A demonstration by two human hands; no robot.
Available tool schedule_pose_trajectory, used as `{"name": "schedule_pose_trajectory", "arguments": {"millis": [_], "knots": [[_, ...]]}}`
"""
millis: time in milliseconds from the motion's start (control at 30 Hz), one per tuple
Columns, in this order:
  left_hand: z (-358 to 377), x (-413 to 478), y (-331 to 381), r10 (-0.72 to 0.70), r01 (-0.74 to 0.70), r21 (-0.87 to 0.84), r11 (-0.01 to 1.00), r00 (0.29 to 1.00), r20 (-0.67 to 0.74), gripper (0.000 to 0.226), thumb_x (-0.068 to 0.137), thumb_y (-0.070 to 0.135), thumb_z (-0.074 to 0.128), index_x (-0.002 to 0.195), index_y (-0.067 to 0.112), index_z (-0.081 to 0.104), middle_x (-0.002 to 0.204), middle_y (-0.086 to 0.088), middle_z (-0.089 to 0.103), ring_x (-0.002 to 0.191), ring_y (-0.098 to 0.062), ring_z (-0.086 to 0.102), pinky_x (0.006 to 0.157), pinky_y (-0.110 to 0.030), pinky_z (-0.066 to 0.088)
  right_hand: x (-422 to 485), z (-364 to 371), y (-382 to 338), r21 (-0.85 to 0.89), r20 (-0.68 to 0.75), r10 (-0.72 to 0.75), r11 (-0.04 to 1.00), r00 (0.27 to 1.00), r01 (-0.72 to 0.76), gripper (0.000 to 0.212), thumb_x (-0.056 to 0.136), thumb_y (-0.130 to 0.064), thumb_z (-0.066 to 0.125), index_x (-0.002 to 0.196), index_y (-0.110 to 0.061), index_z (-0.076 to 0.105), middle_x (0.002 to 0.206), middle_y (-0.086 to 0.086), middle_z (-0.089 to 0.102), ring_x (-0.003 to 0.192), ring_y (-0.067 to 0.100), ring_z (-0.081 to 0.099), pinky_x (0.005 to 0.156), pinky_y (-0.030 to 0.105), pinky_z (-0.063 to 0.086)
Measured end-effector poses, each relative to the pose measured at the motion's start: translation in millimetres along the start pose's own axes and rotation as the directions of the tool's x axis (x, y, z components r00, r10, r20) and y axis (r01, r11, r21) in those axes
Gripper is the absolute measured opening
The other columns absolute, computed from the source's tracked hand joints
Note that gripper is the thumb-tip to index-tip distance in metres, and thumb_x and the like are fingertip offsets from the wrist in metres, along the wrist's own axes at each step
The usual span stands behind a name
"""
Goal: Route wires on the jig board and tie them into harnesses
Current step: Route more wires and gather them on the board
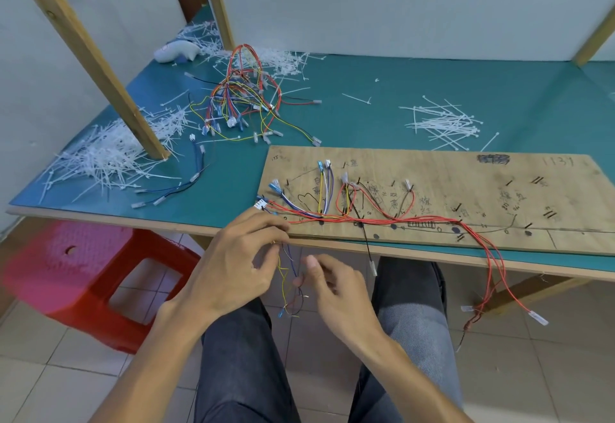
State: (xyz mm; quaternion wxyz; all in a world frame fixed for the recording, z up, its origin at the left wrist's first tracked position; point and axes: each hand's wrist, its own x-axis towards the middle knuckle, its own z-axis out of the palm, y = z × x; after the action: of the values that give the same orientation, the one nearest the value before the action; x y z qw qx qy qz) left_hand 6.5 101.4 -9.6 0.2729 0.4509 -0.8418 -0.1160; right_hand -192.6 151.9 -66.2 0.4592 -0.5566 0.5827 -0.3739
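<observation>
A wooden jig board (466, 183) with nails and pen marks lies at the front of the green table. Red, white, blue and yellow wires (336, 213) run along its lower left part, and red wire ends (499, 276) hang over the table edge. Below that edge, over my lap, my left hand (233, 262) grips a few thin loose wires (289, 286), yellow, blue and dark, near their top. My right hand (336, 289) pinches the same wires lower down between thumb and fingertip. Their lower ends dangle with small terminals.
A tangle of tied harnesses (243, 99) lies behind the board. Heaps of white cable ties lie at left (109, 153), at the back, and at right (442, 123). Slanted wooden posts (90, 56) stand on the table. A red plastic stool (93, 276) is at my left.
</observation>
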Motion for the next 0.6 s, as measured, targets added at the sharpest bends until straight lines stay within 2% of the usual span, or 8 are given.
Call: {"name": "schedule_pose_trajectory", "arguments": {"millis": [67, 167, 267, 400, 500, 600], "knots": [[0.8, -1.2, 0.3, -0.019, 0.018, -0.02, 1.0, 1.0, -0.015, 0.014, 0.091, 0.009, 0.069, 0.097, 0.019, 0.078, 0.119, 0.016, 0.068, 0.119, -0.005, 0.06, 0.102, -0.03, 0.051, 8.5, 5.2, -0.1, 0.049, -0.012, 0.096, 0.994, 0.995, -0.096, 0.026, 0.11, -0.046, 0.05, 0.102, -0.027, 0.065, 0.077, -0.012, 0.079, 0.075, 0.01, 0.073, 0.069, 0.031, 0.054], [2.9, -3.2, 0.1, -0.013, 0.013, -0.02, 1.0, 1.0, -0.017, 0.013, 0.09, 0.01, 0.069, 0.096, 0.017, 0.079, 0.12, 0.015, 0.067, 0.12, -0.006, 0.06, 0.102, -0.028, 0.051, 20.0, 12.9, -4.2, 0.075, 0.106, 0.158, 0.983, 0.982, -0.166, 0.023, 0.103, -0.043, 0.064, 0.111, -0.022, 0.068, 0.071, -0.003, 0.078, 0.073, 0.011, 0.075, 0.073, 0.026, 0.054], [4.9, -6.5, -4.5, 0.005, -0.005, -0.026, 1.0, 1.0, -0.019, 0.014, 0.089, 0.007, 0.073, 0.098, 0.016, 0.08, 0.123, 0.014, 0.067, 0.122, -0.009, 0.06, 0.103, -0.029, 0.051, 26.4, 16.9, -8.8, 0.105, 0.202, 0.146, 0.98, 0.968, -0.17, 0.015, 0.099, -0.041, 0.071, 0.104, -0.029, 0.077, 0.07, 0.004, 0.076, 0.067, 0.009, 0.07, 0.069, 0.016, 0.053], [6.0, -8.3, -9.0, -0.002, 0.001, -0.026, 1.0, 1.0, -0.018, 0.016, 0.088, 0.007, 0.078, 0.101, 0.016, 0.08, 0.125, 0.014, 0.066, 0.124, -0.01, 0.06, 0.104, -0.029, 0.051, 24.7, 13.1, -7.7, 0.109, 0.277, 0.072, 0.988, 0.958, -0.106, 0.014, 0.097, -0.037, 0.072, 0.09, -0.026, 0.078, 0.081, 0.006, 0.073, 0.071, 0.004, 0.062, 0.07, 0.018, 0.049], [6.8, -8.1, -8.3, -0.007, 0.004, -0.048, 0.999, 0.999, -0.05, 0.017, 0.087, 0.006, 0.081, 0.099, 0.017, 0.08, 0.123, 0.015, 0.068, 0.121, -0.009, 0.062, 0.102, -0.029, 0.051, 18.9, 8.8, -4.5, 0.094, 0.206, 0.031, 0.994, 0.978, -0.051, 0.015, 0.094, -0.036, 0.076, 0.085, -0.024, 0.075, 0.074, -0.009, 0.066, 0.071, 0.001, 0.055, 0.069, 0.013, 0.045], [6.6, -9.4, -7.4, -0.04, 0.034, -0.077, 0.996, 0.996, -0.074, 0.028, 0.086, 0.005, 0.083, 0.109, 0.02, 0.077, 0.125, 0.017, 0.067, 0.121, -0.006, 0.063, 0.103, -0.024, 0.049, 12.1, 7.0, -2.4, 0.092, 0.072, -0.016, 0.996, 0.997, 0.01, 0.014, 0.096, -0.033, 0.076, 0.085, -0.025, 0.074, 0.079, -0.011, 0.074, 0.074, 0.001, 0.067, 0.066, 0.011, 0.047]]}}
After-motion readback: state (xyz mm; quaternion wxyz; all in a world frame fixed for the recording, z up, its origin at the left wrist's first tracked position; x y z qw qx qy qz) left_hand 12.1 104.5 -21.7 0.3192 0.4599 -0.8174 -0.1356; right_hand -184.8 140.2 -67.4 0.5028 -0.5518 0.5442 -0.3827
